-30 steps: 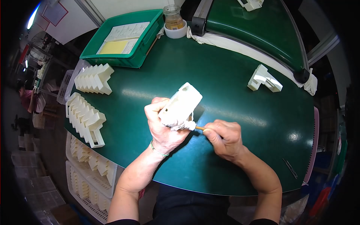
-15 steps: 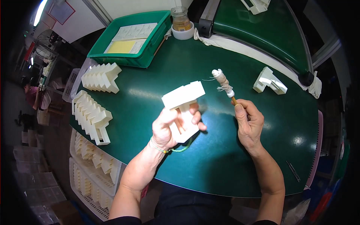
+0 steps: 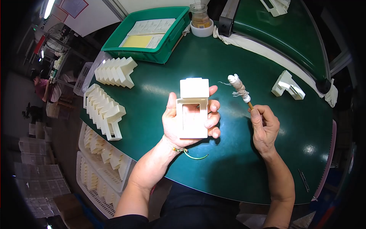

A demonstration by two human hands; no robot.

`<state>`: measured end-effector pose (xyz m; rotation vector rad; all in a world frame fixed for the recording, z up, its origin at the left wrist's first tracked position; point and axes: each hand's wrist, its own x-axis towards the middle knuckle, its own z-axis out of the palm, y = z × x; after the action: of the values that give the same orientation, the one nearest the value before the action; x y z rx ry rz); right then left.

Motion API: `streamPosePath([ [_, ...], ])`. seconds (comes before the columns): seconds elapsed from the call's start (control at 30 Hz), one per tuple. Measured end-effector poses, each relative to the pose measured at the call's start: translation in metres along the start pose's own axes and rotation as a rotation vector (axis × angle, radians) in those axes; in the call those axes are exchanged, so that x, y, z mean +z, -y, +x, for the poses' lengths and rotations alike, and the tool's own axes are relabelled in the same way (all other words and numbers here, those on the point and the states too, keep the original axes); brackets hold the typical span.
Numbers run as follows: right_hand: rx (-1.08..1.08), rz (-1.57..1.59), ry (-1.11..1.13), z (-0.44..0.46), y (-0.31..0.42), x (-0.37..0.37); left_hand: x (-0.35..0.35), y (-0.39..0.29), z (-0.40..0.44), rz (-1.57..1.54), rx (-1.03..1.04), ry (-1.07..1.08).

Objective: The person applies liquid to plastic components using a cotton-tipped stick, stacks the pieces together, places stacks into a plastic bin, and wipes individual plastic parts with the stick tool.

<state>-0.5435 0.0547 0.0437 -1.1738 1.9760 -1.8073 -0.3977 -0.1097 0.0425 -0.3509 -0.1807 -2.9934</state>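
Note:
A white plastic part (image 3: pixel 193 88) with a rectangular opening lies across the palm of my left hand (image 3: pixel 171 118), whose fingers wrap round its right edge. To the right, my right hand (image 3: pixel 264 128) pinches the wooden stick of a cloth-wrapped swab (image 3: pixel 239 88), its white head pointing up and away from the part. Loose threads stick out from the wrapping. Swab and part are apart, both above the green table (image 3: pixel 228 156).
Two rows of nested white parts (image 3: pixel 115 71) (image 3: pixel 103 110) stand at the left, near a green tray (image 3: pixel 164 53) holding papers. A jar (image 3: pixel 200 16) sits behind. Another white part (image 3: pixel 288 85) and tweezers (image 3: pixel 304 180) lie right. White crates (image 3: pixel 126 173) stand below left; a person (image 3: pixel 45 88) is far left.
The swab has come away from the white part and moved right. My left hand has turned the part so its opening faces me. The whole view has shifted, moving the table items rightward.

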Motion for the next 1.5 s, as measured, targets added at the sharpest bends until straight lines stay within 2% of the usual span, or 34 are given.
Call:
streamPosePath([
  [0.23,-0.013,0.044,0.015,-0.003,0.007,0.002,-0.005,0.009,0.0,0.12,-0.033,0.008],
  [0.3,-0.045,-0.002,0.062,-0.003,0.005,0.005,-0.011,0.017,-0.008,0.309,-0.04,-0.021],
  [0.37,-0.033,-0.011,0.114,-0.006,0.001,0.007,0.011,0.023,-0.018,0.665,-0.119,-0.172],
  [0.4,-0.014,-0.009,0.093,-0.005,0.0,0.007,0.004,0.029,-0.017,0.534,-0.065,-0.156],
  [0.5,0.013,-0.056,0.065,0.0,0.009,0.0,-0.005,0.024,-0.006,0.458,0.04,-0.122],
  [0.53,0.039,-0.089,0.045,0.001,0.013,0.0,-0.013,0.018,-0.006,0.548,0.102,-0.078],
  [0.63,0.086,0.029,0.056,-0.003,0.014,0.0,-0.006,0.018,-0.006,0.78,0.204,-0.118],
  [0.7,0.079,0.107,0.083,-0.005,0.014,-0.003,-0.002,0.017,-0.008,0.816,0.224,-0.18],
  [0.83,0.117,0.294,0.144,-0.01,0.013,-0.002,0.002,0.013,-0.008,0.817,0.256,-0.134],
  [0.9,0.127,0.321,0.169,-0.011,0.013,0.0,0.0,0.01,-0.009,0.748,0.199,-0.111],
  [0.93,0.146,0.399,0.164,-0.012,0.012,0.001,0.0,0.008,-0.009,0.677,0.168,-0.059],
  [0.97,0.164,0.471,0.151,-0.013,0.011,0.0,0.001,0.01,-0.011,0.603,0.159,-0.093],
  [1.03,0.192,0.699,0.09,-0.008,0.019,0.0,0.007,0.0,-0.009,0.251,0.122,-0.027],
  [1.1,0.206,0.716,0.018,-0.003,0.017,-0.003,0.009,-0.011,-0.007,0.076,0.104,0.082],
  [1.3,0.205,0.516,0.006,-0.005,0.009,-0.003,0.009,-0.011,-0.007,0.103,0.101,0.02],
  [1.5,0.249,0.528,0.042,-0.011,0.01,-0.001,0.004,-0.018,-0.006,0.042,0.116,-0.013],
])
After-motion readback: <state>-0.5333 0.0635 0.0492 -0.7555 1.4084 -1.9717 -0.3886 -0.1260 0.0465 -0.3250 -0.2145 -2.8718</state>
